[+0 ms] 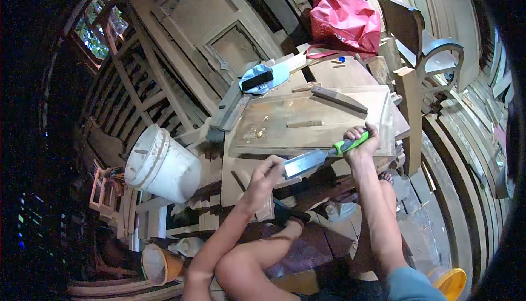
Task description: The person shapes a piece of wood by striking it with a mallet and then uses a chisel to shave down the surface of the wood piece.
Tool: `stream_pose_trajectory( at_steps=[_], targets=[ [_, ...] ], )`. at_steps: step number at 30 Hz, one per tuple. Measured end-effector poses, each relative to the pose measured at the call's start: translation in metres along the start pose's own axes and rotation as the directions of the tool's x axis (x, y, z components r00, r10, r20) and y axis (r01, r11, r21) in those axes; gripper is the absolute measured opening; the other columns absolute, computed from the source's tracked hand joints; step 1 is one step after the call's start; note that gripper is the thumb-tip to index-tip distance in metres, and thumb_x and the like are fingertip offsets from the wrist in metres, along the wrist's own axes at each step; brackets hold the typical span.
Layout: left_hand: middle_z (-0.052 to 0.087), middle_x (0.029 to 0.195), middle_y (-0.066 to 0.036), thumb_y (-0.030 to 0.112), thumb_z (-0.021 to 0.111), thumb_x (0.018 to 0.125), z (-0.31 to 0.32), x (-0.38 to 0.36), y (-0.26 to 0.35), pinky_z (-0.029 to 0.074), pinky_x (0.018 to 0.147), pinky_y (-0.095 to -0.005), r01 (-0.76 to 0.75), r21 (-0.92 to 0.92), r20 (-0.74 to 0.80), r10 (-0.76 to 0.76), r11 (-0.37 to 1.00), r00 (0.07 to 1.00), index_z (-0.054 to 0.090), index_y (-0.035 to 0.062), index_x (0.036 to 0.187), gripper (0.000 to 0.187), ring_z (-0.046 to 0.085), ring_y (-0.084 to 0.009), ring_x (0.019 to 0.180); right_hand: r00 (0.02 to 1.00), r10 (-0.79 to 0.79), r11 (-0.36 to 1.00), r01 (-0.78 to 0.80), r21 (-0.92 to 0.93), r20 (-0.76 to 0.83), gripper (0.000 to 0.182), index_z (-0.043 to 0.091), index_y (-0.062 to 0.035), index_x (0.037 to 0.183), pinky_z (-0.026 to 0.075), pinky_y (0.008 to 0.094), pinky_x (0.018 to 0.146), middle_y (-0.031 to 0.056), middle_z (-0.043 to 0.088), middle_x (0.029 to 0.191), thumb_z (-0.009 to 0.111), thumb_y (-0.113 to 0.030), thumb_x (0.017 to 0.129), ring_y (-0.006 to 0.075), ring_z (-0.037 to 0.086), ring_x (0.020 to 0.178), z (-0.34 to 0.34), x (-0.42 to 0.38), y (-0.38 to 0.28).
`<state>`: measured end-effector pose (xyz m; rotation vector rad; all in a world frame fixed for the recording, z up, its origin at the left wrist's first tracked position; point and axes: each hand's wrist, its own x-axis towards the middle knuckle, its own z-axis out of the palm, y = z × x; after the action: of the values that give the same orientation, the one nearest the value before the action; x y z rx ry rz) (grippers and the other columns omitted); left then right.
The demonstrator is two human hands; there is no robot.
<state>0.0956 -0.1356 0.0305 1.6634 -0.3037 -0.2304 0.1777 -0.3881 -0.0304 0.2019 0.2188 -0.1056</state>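
A wide chisel (305, 164) with a flat, shiny blade and a green and dark handle is held across the front of the workbench. My right hand (362, 141) is closed around its handle. At the other end, my left hand (264, 179) has its fingers bent together at the blade's tip; the fingertips are partly hidden. Just beyond the chisel lies a wooden panel (263, 112) with a raised border and a few shavings (259, 134). A short wood strip (304, 124) and a dark, long wooden piece (339, 99) rest on the panel.
A pink bag (346, 23) and a light blue cap (264, 77) sit at the bench's far side. To the left stands a white bucket (174, 167). A wooden chair (411, 32) is at the back right. Stacked boards (460, 164) line the right side.
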Motion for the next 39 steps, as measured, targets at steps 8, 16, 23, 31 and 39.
stream_pose_trajectory(
  at_steps=[8, 16, 23, 31, 39],
  targets=[
    [0.057, 0.097, -0.005, 0.026, 0.037, 0.099, 0.012, -0.003, 0.016, 0.039, 0.090, -0.0281, 0.012, -0.161, 0.009, -0.010, 0.987, 1.000, 0.054, 0.0027, 0.103, 0.029, 0.052, -0.0119, 0.096, 1.000, -0.010, 1.000, 0.010, -0.024, -0.019, 0.024, 0.039, -0.0117, 0.063, 0.032, 0.0264, 0.045, -0.0013, 0.039, 0.055, 0.053, -0.024, 0.078, 0.0112, 0.037, 0.044, 0.001, 0.000, 0.000],
    [0.056, 0.090, -0.003, 0.022, 0.036, 0.097, 0.012, 0.001, 0.012, 0.038, 0.084, -0.0257, 0.021, -0.357, -0.040, -0.038, 0.934, 0.998, 0.058, 0.0048, 0.099, 0.028, 0.050, -0.0101, 0.088, 1.000, -0.020, 1.000, 0.020, -0.020, 0.003, 0.022, 0.037, -0.0134, 0.066, 0.032, 0.0266, 0.044, -0.0013, 0.039, 0.055, 0.052, -0.023, 0.079, 0.0115, 0.036, 0.044, -0.005, 0.004, 0.000],
    [0.059, 0.096, -0.002, 0.016, 0.054, 0.091, -0.010, 0.004, -0.014, 0.041, 0.084, -0.0270, 0.061, -0.192, -0.156, -0.091, 0.980, 0.984, 0.055, 0.0080, 0.098, 0.011, 0.054, -0.0131, 0.091, 0.998, -0.060, 0.996, 0.059, -0.064, -0.012, 0.021, 0.041, -0.0123, 0.067, 0.035, 0.0276, 0.047, 0.0007, 0.044, 0.058, 0.051, -0.023, 0.081, 0.0137, 0.042, 0.048, 0.004, -0.007, 0.007],
    [0.060, 0.100, -0.004, 0.033, 0.059, 0.088, -0.050, 0.000, -0.011, 0.045, 0.077, -0.0320, 0.018, -0.439, -0.559, -0.289, 0.898, 0.777, 0.058, 0.0107, 0.105, 0.029, 0.055, -0.0159, 0.094, 0.953, 0.298, 0.121, 0.010, -0.993, 0.046, 0.022, 0.061, -0.0054, 0.091, 0.045, 0.0241, 0.059, 0.0054, 0.063, 0.080, 0.062, -0.027, 0.085, 0.0111, 0.059, 0.073, 0.027, -0.025, -0.001],
    [0.063, 0.084, 0.000, 0.030, 0.062, 0.086, -0.066, -0.041, -0.006, 0.047, 0.065, -0.0259, 0.241, -0.116, -0.573, -0.263, 0.964, 0.777, 0.062, 0.0055, 0.095, 0.026, 0.059, -0.0103, 0.071, 0.472, 0.881, -0.375, 0.697, -0.611, -0.002, 0.047, 0.057, -0.0040, 0.111, 0.049, 0.0355, 0.073, 0.0143, 0.065, 0.089, 0.069, -0.033, 0.075, 0.0261, 0.062, 0.079, 0.008, -0.071, 0.023]
  ],
)
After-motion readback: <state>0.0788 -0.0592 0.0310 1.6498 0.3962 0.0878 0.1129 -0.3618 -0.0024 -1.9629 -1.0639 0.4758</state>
